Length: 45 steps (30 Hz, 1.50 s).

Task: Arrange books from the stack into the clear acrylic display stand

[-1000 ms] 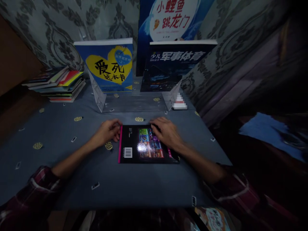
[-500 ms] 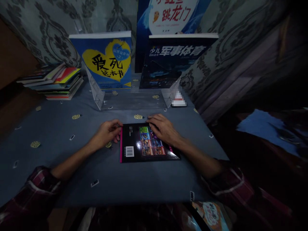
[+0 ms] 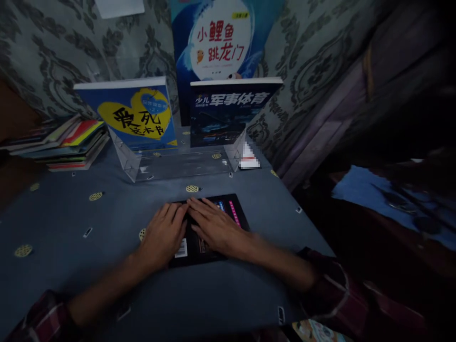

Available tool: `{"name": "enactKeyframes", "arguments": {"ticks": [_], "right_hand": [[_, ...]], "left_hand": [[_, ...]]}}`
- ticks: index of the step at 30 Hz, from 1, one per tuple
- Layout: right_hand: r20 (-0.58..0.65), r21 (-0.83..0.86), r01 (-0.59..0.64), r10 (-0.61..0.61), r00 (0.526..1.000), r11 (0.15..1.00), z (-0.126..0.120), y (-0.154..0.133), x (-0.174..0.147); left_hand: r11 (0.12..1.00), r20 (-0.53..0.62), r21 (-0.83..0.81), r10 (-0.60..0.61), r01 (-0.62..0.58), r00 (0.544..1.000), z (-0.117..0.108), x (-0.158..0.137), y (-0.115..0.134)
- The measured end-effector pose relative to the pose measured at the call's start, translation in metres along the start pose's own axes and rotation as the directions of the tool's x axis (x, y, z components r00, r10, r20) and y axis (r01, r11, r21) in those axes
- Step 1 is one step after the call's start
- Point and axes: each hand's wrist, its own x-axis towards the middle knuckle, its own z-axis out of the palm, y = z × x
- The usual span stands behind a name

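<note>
A black book (image 3: 237,209) with a pink strip, small colour pictures and a barcode lies flat on the table in front of me. My left hand (image 3: 166,232) rests over its left edge, fingers stretched out and hiding the spine. Across the middle of the cover lies my right hand (image 3: 210,225), palm down with fingers extended. The fingertips of both hands meet near the book's upper left part. Behind them stands a clear acrylic stand (image 3: 178,164) bearing a blue book with a yellow heart (image 3: 137,116) and a dark blue book (image 3: 228,114).
A pile of books (image 3: 71,142) sits at the back left. Behind the stand, a large blue picture book (image 3: 221,42) leans near the patterned wall. The patterned blue tablecloth (image 3: 89,266) covers the table, whose right edge slants away. A blue cloth (image 3: 374,190) lies beyond it.
My left hand has moved from beside the spine onto the book. My right hand has slid left across the cover to meet it. The view has tilted up and shifted right.
</note>
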Motion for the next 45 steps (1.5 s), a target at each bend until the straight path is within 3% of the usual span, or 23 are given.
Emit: {"name": "enactKeyframes", "arguments": {"ticks": [5,11,18,23,28,37,41,45], "right_hand": [[-0.034,0.011,-0.049,0.049,0.998,0.999,-0.013,0.019,-0.017],[-0.095,0.037,-0.188,0.190,0.977,0.982,-0.023,0.042,-0.030],[-0.083,0.031,-0.193,0.195,0.977,0.981,-0.025,0.043,-0.033],[-0.112,0.030,-0.171,0.173,0.978,0.985,-0.019,0.049,-0.025],[-0.053,0.045,-0.218,0.220,0.974,0.975,-0.017,0.050,-0.022],[-0.132,0.039,-0.282,0.285,0.949,0.959,-0.023,0.061,-0.047],[-0.161,0.027,-0.279,0.280,0.946,0.960,-0.021,0.064,-0.046],[-0.155,-0.009,-0.301,0.296,0.943,0.954,-0.021,0.061,-0.044]], "left_hand": [[1.000,0.003,-0.011,0.018,-0.018,1.000,-0.001,-0.006,-0.012],[0.999,-0.025,0.024,0.049,-0.049,0.998,0.002,-0.013,-0.016],[0.993,-0.019,0.035,0.114,-0.113,0.993,-0.001,-0.012,-0.017],[0.995,-0.050,0.003,0.097,-0.097,0.994,-0.002,-0.005,-0.021],[0.989,-0.030,0.068,0.133,-0.130,0.991,-0.004,-0.006,-0.020],[0.994,-0.008,0.095,0.058,-0.057,0.998,0.002,-0.009,-0.022],[0.997,0.052,0.067,0.045,-0.049,0.998,-0.002,-0.009,-0.027],[0.995,0.251,-0.003,0.101,-0.103,0.963,-0.014,-0.013,-0.035]]}}
